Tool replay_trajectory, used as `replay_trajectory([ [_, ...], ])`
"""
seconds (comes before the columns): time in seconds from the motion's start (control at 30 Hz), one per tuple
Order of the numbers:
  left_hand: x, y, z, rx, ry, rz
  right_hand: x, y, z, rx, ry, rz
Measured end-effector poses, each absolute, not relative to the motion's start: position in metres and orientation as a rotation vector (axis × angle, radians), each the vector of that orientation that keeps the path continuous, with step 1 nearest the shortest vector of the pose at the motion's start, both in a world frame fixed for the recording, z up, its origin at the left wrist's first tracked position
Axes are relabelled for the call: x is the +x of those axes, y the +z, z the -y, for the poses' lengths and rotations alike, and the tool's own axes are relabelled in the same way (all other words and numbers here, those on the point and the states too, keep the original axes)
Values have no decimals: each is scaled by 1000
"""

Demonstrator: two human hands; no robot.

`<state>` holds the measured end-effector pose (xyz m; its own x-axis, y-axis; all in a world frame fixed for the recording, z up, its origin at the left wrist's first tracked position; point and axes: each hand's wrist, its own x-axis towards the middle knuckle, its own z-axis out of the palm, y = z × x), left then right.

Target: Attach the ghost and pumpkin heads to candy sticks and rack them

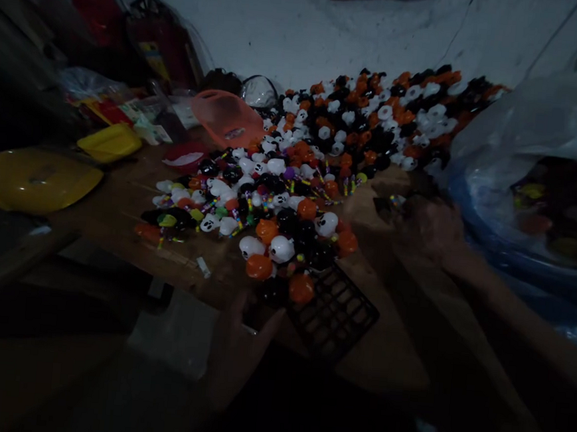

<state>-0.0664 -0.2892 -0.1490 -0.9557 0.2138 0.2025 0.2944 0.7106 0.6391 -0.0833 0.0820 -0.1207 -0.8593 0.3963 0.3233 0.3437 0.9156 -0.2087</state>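
My left hand (245, 352) is low at the near table edge, thumb and fingers apart, just below a round black toy head. It does not visibly grip anything, though the gap between its fingers is dark. My right hand (432, 230), blurred, is at the right beside a plastic bag. Its fingers are closed on a small dark toy with coloured bits (392, 203). Between the hands, a black grid tray (338, 313) lies at the table's front. Against its upper left sit orange pumpkin heads (301, 287), white skull-like heads (282, 249) and black ones.
A large heap of orange, white and black plastic heads (356, 118) reaches the wall. Mid-table are toys with coloured candy strips (249, 203). An orange basket (226, 118) and yellow scoop (109, 143) stand left, a yellow hard hat (36, 179) farther left. A clear bag (504, 146) bulges at right.
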Motion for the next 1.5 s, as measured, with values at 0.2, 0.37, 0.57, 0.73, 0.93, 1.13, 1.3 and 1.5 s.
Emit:
replay_trajectory([
  [0.2,-63,-98,289,-846,-951,2236,-39,-128,-66,-621,12,2783],
  [0.37,-81,-72,267,-1194,-570,2304,-16,-102,1,-334,-9,2779],
  [0.57,-92,-98,249,-1034,-662,2203,-5,-107,105,-132,506,2725],
  [0.73,-90,-100,247,-1039,-751,2195,-20,-135,122,-202,574,2615],
  [0.93,-89,-97,242,-1017,-721,2172,-14,-116,108,-166,553,2387],
  [1.13,-93,-88,235,-1065,-699,2182,-36,-89,73,93,319,2369],
  [1.3,-98,-91,238,-1091,-676,2227,-48,-92,64,268,322,2419],
  [1.5,-100,-100,241,-1058,-737,2214,-40,-89,66,308,339,2393],
])
